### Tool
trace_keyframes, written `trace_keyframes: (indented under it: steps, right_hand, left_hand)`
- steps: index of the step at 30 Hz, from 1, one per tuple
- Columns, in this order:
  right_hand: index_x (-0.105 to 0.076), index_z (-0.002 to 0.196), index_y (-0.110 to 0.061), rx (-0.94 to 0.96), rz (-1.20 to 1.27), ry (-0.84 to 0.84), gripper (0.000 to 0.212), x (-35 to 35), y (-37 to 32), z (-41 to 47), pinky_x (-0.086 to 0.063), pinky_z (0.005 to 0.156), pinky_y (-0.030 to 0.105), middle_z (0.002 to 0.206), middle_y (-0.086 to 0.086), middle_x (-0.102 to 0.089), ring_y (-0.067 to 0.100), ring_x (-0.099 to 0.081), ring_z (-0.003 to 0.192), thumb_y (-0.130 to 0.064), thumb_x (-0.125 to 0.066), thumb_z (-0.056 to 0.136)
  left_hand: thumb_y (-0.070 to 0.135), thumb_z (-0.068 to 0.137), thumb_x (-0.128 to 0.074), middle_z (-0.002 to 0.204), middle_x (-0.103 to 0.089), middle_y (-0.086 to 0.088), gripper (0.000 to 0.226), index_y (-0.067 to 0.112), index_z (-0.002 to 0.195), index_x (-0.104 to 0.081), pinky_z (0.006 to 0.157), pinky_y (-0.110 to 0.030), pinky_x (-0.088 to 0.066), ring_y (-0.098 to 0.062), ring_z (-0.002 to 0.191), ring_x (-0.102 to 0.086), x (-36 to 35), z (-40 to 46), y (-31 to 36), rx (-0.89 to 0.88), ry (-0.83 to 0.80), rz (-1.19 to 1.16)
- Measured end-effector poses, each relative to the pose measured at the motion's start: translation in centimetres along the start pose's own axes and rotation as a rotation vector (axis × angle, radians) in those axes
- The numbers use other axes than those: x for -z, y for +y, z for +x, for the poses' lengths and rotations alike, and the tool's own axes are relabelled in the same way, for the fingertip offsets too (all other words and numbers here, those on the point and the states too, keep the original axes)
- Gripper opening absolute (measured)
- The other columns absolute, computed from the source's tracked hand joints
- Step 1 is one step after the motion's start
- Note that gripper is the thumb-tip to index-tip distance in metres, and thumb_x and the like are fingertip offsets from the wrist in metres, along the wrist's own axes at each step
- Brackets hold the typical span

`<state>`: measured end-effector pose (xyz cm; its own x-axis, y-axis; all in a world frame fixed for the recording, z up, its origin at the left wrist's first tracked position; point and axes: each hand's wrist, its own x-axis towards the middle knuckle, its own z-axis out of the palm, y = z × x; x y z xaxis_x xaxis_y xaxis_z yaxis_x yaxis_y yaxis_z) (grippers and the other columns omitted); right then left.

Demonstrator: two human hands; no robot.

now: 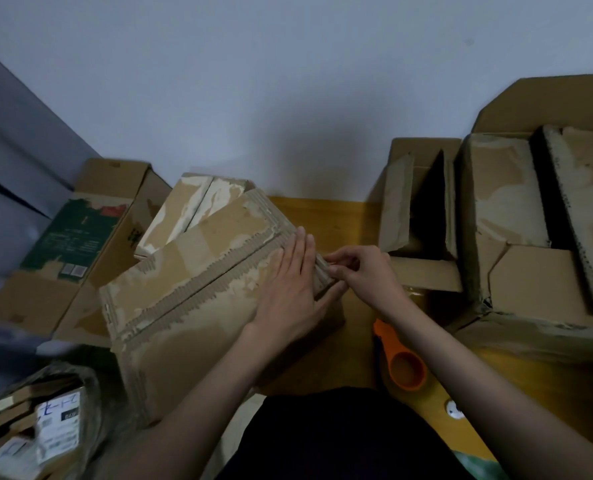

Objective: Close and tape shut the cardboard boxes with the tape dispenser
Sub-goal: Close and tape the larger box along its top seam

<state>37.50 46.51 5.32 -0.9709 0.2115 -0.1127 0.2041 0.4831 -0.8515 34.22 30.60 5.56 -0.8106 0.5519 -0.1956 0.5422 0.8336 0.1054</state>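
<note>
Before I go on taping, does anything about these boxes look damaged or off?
Yes. The box under the left hand has its top paper torn away along the flap seam, baring the corrugation. The open box at far right is scuffed the same way. The tape dispenser lies unused on the table.

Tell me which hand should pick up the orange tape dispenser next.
Right, probably. The right hand is nearer the tape dispenser, which lies under that forearm. The left hand lies flat on the box flaps, so they stay closed.
</note>
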Motion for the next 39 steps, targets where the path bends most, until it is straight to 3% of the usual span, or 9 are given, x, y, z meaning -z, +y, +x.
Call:
trace_keyframes:
  steps: [5, 9, 12, 15, 21, 25, 28, 31, 39]
  right_hand:
    - [-0.065, 0.104, -0.026, 0.004, -0.002, -0.015, 0.020, -0.6, -0.1, 0.2, -0.060, 0.070, 0.028, 0.095, -0.009, -0.065, 0.006, -0.065, 0.083, -0.040, -0.070, 0.090]
    - [-0.053, 0.108, -0.031, -0.022, -0.099, -0.064, 0.031, -1.6, -0.3, 0.2, -0.061, 0.066, 0.033, 0.104, -0.009, -0.057, 0.009, -0.063, 0.086, -0.052, -0.066, 0.089]
    - [-0.049, 0.116, -0.025, -0.060, -0.102, -0.079, 0.029, -2.5, -0.8, 0.0, -0.058, 0.059, 0.024, 0.111, -0.004, -0.053, 0.014, -0.062, 0.093, -0.045, -0.057, 0.098]
    - [-0.050, 0.113, -0.021, -0.038, -0.155, -0.008, 0.023, -2.8, -1.7, 0.1, -0.055, 0.078, 0.033, 0.112, -0.004, -0.050, 0.015, -0.056, 0.098, -0.040, -0.053, 0.101]
    - [-0.056, 0.121, -0.014, -0.095, -0.181, 0.121, 0.031, -1.6, -2.5, 3.5, -0.045, 0.093, 0.038, 0.118, 0.001, -0.044, 0.019, -0.051, 0.097, -0.038, -0.052, 0.102]
    - [-0.047, 0.137, -0.012, -0.192, -0.147, 0.192, 0.044, -0.1, -2.8, 7.4, -0.038, 0.111, 0.047, 0.143, 0.014, -0.035, 0.036, -0.049, 0.123, -0.028, -0.061, 0.099]
    - [-0.028, 0.154, -0.013, -0.200, 0.002, 0.195, 0.072, 0.2, -3.4, 9.2, -0.035, 0.116, 0.046, 0.153, 0.013, -0.027, 0.032, -0.041, 0.135, -0.023, -0.067, 0.094]
    - [-0.027, 0.155, -0.015, -0.107, 0.022, 0.174, 0.073, -0.3, -3.9, 8.6, -0.032, 0.118, 0.043, 0.152, 0.009, -0.035, 0.026, -0.036, 0.141, -0.020, -0.066, 0.093]
    - [-0.040, 0.147, -0.018, -0.160, -0.148, 0.037, 0.066, -1.4, -3.7, -2.0, -0.042, 0.107, 0.038, 0.139, 0.006, -0.053, 0.026, -0.050, 0.129, -0.040, -0.068, 0.092]
  left_hand:
    - [0.072, 0.098, -0.019, 0.167, 0.017, 0.006, 0.085, 0.022, 0.161, 0.005, 0.126, -0.035, 0.007, -0.005, 0.152, 0.017, 1.4, -0.4, -3.0, -0.027, 0.065, -0.185]
    - [0.069, 0.099, -0.027, 0.169, 0.007, 0.004, 0.079, 0.027, 0.162, -0.004, 0.126, -0.039, 0.002, -0.013, 0.155, 0.007, 2.7, -1.5, -9.9, 0.178, 0.225, -0.218]
    - [0.074, 0.095, -0.029, 0.170, -0.004, -0.002, 0.084, 0.027, 0.162, -0.011, 0.125, -0.047, -0.005, -0.026, 0.156, -0.003, 4.0, -2.0, -16.8, 0.452, 0.115, -0.168]
    - [0.075, 0.094, -0.030, 0.168, -0.015, -0.004, 0.085, 0.026, 0.162, -0.013, 0.123, -0.050, -0.014, -0.030, 0.154, -0.013, 4.4, -2.3, -20.4, 0.537, -0.027, -0.212]
    - [0.062, 0.101, -0.038, 0.167, -0.016, -0.001, 0.080, 0.018, 0.162, -0.011, 0.118, -0.043, -0.026, -0.027, 0.150, -0.022, 5.2, -0.3, -19.6, 0.432, -0.022, -0.289]
    - [0.059, 0.100, -0.044, 0.167, -0.015, -0.002, 0.083, 0.013, 0.162, -0.011, 0.119, -0.038, -0.024, -0.024, 0.151, -0.021, 5.3, 1.1, -18.8, 0.376, -0.010, -0.345]
    - [0.055, 0.100, -0.049, 0.167, -0.015, -0.003, 0.087, 0.011, 0.162, -0.008, 0.113, -0.028, -0.025, -0.021, 0.151, -0.021, 5.5, 1.3, -17.9, 0.310, -0.005, -0.399]
    - [0.063, 0.091, -0.058, 0.165, -0.016, 0.003, 0.103, 0.015, 0.162, -0.001, 0.106, -0.023, -0.030, -0.019, 0.147, -0.026, 4.9, 0.3, -17.2, 0.236, -0.058, -0.487]
    - [0.091, 0.044, -0.071, 0.156, 0.029, 0.035, 0.151, 0.037, 0.158, 0.012, 0.125, -0.050, -0.018, -0.007, 0.153, 0.008, 1.9, -5.2, -18.0, 0.067, -0.108, -0.575]
